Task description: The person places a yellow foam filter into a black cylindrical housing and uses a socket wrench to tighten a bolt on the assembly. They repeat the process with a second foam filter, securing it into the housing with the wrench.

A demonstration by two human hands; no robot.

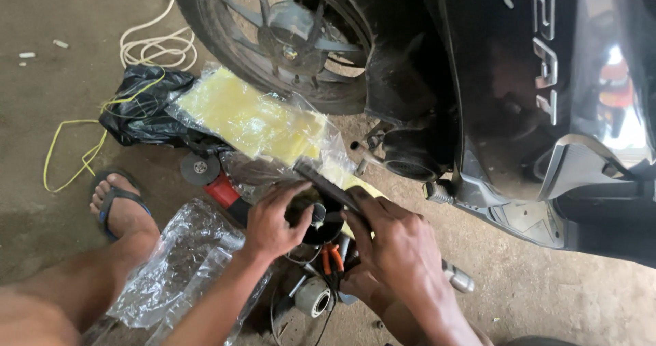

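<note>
Both hands, left hand (273,216) and right hand (393,240), clamp a round black rubber part (321,226) beside the black scooter (519,93); fitting looks unfinished.

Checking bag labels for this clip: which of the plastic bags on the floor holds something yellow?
The clear bag beside the wheel: yellow sheets show through it. The other clear bag looks empty; the black bag is opaque.
</note>
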